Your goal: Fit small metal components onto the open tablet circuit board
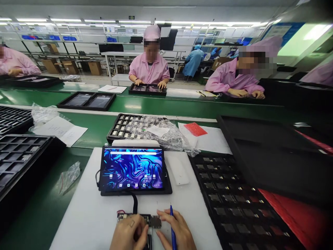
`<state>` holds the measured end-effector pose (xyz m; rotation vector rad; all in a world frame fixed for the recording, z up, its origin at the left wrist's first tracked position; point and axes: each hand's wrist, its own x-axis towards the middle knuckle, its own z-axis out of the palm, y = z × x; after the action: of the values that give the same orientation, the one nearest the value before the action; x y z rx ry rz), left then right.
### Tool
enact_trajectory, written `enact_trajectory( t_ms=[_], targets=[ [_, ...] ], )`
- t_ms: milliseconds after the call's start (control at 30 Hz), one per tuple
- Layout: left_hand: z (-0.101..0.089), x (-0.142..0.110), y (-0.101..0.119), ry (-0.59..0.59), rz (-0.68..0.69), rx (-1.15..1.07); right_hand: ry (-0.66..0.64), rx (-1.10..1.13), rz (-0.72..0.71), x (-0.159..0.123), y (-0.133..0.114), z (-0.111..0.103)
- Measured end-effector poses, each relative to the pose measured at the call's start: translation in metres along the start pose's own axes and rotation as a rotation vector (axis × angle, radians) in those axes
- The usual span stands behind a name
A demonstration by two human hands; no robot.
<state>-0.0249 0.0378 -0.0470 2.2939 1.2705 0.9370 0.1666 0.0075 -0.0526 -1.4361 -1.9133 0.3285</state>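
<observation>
My left hand [130, 233] rests at the bottom edge, fingers curled over a small circuit board [135, 219] that lies on the white mat [85, 215]. My right hand [177, 231] lies beside it, fingertips on a small metal part [155, 222] at the board's right end, with a blue pen [172, 225] gripped upright between its fingers. A black cable [134, 203] runs from the board up to a tablet [132, 169] with a lit blue wallpaper screen, propped on a black stand.
A black tray of small parts [234, 205] lies to the right, and a large black tray [273, 152] overlaps it. Another parts tray under clear plastic wrap [145, 130] sits behind the tablet. Empty black trays [23, 156] stack at left. Three people in pink coats work across the green conveyor [166, 106].
</observation>
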Motion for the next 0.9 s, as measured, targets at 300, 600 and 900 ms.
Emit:
enact_trajectory(
  t_ms=[300,600,900],
  targets=[
    [0.0002,-0.0001,0.0005,0.041,-0.004,-0.002,-0.01,-0.02,-0.053,-0.0033,0.0052,0.003],
    [0.0017,-0.0011,-0.0007,0.05,0.013,0.032,0.007,-0.005,-0.039,-0.0018,0.0037,0.0032],
    [-0.0015,0.0015,0.0004,0.026,0.044,0.056,0.04,0.039,0.02,-0.0027,-0.0015,0.0058]
  ],
)
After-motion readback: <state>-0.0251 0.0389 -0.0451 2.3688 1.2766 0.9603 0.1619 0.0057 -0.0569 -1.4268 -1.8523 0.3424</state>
